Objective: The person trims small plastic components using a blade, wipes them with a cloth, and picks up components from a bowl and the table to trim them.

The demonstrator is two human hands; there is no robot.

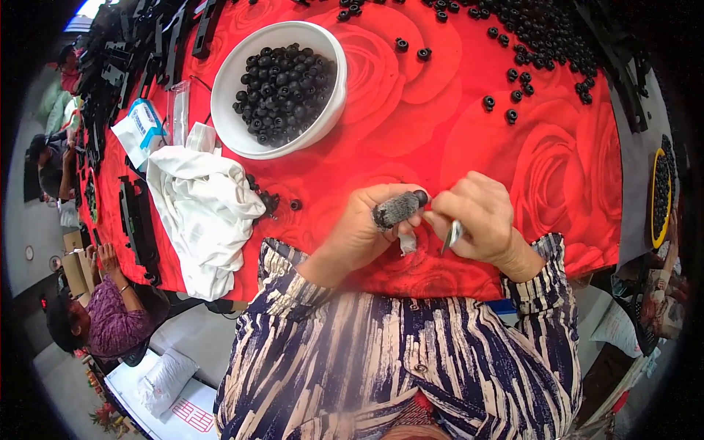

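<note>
Over the red cloth, my left hand (359,224) is closed, with a small black round part (420,197) pinched at its fingertips. A dark grey, rough-surfaced sleeve-like piece (396,211) lies along its thumb; whether it is worn or held I cannot tell. Close beside it, my right hand (475,216) is curled around a slim metal tool with a flat, blade-like end (453,235). Its fingertips are near the black part; whether they touch is unclear. A pale scrap (408,243) shows below the left fingers. Several black round parts (295,204) lie to the left.
A white bowl (334,110) of black round parts stands far left of my hands. A crumpled white cloth (202,213) lies left, beside long black plastic pieces (138,227). More round parts (546,37) spread across the far right. Another person (117,315) sits at the left.
</note>
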